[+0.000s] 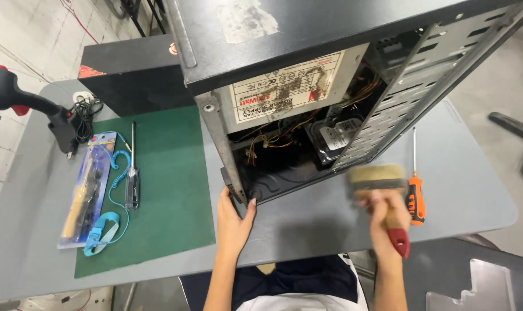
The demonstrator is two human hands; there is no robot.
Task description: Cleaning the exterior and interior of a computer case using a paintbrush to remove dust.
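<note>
My left hand [234,222] rests against the bottom corner of the open computer case [307,86], thumb hooked up over the corner edge and the other fingers flat along the frame, so it is pressing on the case rather than curled shut. The case stands tilted on the grey table [307,222], its open side facing me, with the power supply [284,86] up top and a tangle of yellow and red wires [273,135] below it.

My right hand [388,216] is closed around the red handle of a paintbrush [382,190]; the pale bristles sit just beside the lower right edge of the case (they are blurred, so I cannot tell whether they touch the metal). Right next to that hand lies an orange-handled screwdriver [415,196], its shaft pointing away from me.

To my left is a green mat [169,190] with a clear-handled screwdriver [132,173] lying on it. A packaged soldering iron [86,190] overlaps the mat's left edge, with a blue wrist strap [103,227] and its coiled cord over it. Further left, near the table's far corner, is a black and red tool [19,98] with its cable bundled beside it.
</note>
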